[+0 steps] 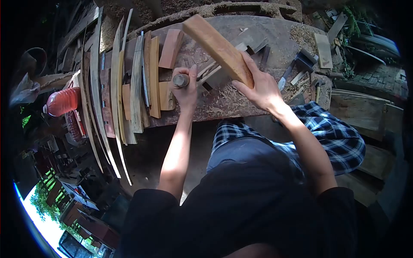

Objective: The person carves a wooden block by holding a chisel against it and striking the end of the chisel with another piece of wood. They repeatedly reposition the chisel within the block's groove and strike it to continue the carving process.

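Note:
My left hand is wrapped round an upright tool, a chisel by its look. Its round, worn handle end points up at me, and the blade is hidden below the fist. A pale wooden piece with a dark notch lies on the workbench just right of that fist. My right hand grips one end of a thick wooden block, which slants up to the left above the bench. Wood chips are scattered between and below the hands.
Several long wooden strips hang over the bench's left edge, beside a reddish block. A hand saw or blade-like tool and a dark metal piece lie at right. A bottle of red liquid is far left.

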Demonstrator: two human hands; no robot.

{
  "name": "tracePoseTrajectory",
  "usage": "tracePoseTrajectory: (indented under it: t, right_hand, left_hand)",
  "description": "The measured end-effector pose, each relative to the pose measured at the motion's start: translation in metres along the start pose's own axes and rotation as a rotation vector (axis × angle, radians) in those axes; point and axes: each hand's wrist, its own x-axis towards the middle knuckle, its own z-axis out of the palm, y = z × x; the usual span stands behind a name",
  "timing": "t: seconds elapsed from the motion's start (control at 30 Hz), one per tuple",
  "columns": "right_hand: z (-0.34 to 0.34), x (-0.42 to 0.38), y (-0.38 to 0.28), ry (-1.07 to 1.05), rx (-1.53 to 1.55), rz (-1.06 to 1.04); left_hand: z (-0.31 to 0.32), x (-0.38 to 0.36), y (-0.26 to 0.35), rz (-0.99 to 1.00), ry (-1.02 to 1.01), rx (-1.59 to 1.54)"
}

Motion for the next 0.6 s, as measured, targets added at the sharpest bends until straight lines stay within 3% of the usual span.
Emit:
tracePoseTrajectory:
  t: [0.13, 0.3, 0.6]
  right_hand:
    - [0.037, -0.011, 0.072, -0.036, -0.053, 0.149]
    - [0.051, -0.018, 0.085, -0.082, -0.172, 0.237]
    - [0.056, -0.017, 0.087, -0.065, -0.15, 0.212]
  left_hand:
    - [-0.006, 0.006, 0.021, 0.045, -0.008, -0.02]
    - [-0.007, 0.016, 0.017, 0.083, -0.061, 0.049]
    - [0.008, 0.025, 0.04, 0.073, -0.124, -0.034]
